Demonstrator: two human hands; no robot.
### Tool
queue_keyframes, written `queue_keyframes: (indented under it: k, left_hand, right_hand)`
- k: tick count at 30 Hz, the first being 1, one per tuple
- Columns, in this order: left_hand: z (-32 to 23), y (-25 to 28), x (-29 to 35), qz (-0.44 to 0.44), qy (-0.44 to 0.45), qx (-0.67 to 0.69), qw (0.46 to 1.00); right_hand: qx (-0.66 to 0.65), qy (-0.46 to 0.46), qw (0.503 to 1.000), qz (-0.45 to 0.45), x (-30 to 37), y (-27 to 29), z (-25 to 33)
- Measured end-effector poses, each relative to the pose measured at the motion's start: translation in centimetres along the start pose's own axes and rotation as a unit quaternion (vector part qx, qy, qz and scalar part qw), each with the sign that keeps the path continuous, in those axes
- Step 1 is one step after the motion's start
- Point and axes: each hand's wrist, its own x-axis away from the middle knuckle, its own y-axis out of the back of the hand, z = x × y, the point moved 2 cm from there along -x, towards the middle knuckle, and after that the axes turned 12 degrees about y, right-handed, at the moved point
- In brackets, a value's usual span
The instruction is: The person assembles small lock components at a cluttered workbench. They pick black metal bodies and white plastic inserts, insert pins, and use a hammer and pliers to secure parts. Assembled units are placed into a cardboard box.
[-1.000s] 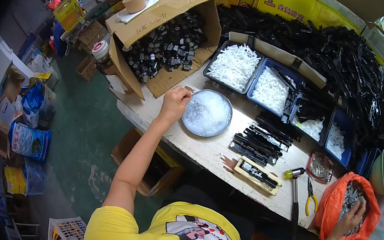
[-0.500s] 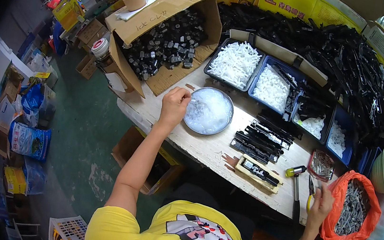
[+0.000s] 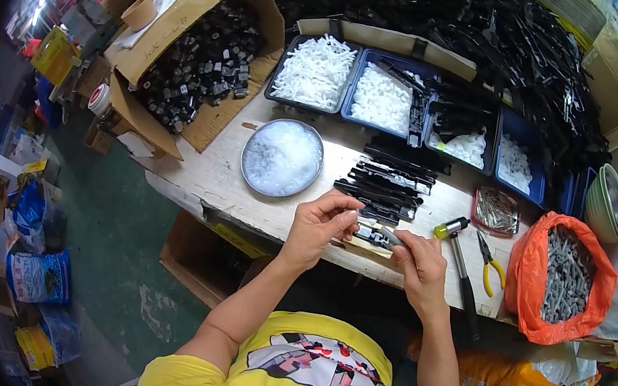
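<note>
My left hand is pinched over the near edge of the bench, a small whitish piece at its fingertips. Close beside it, my right hand grips a small grey part between thumb and fingers. Between and below the hands lies a black mechanism, set in a pale holder mostly hidden by them. Just behind is a row of similar black assemblies. A round metal bowl of whitish, translucent pieces stands to the left.
Trays of white parts line the back, before a heap of black parts. A carton of dark pieces stands left. Rightward lie a hammer, yellow-handled pliers, a red box of pins and an orange bag of grey parts.
My left hand has left the bowl and moved right to the black mechanism. My right hand has come left from beside the orange bag, now with a grey part. The view has shifted.
</note>
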Motion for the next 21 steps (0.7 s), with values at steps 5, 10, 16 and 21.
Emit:
queue_keyframes:
  k: [5, 10, 16, 21]
  left_hand:
    - [0.3, -0.8, 0.3, 0.001, -0.025, -0.035, 0.999]
    - [0.1, -1.0, 0.6, -0.014, -0.079, -0.121, 0.989]
    - [-0.1, -1.1, 0.9, -0.012, -0.114, -0.186, 0.976]
    - [-0.5, -1.3, 1.0, 0.007, -0.177, -0.255, 0.951]
  right_hand:
    - [-0.01, -0.007, 1.0, -0.006, 0.4, -0.2, 0.0]
    - [-0.012, -0.019, 1.0, 0.006, 0.5, -0.2, -0.1]
    - [-0.017, -0.033, 0.999, 0.013, 0.6, 0.2, 0.1]
    - [-0.025, -0.032, 0.999, 0.024, 0.6, 0.6, -0.1]
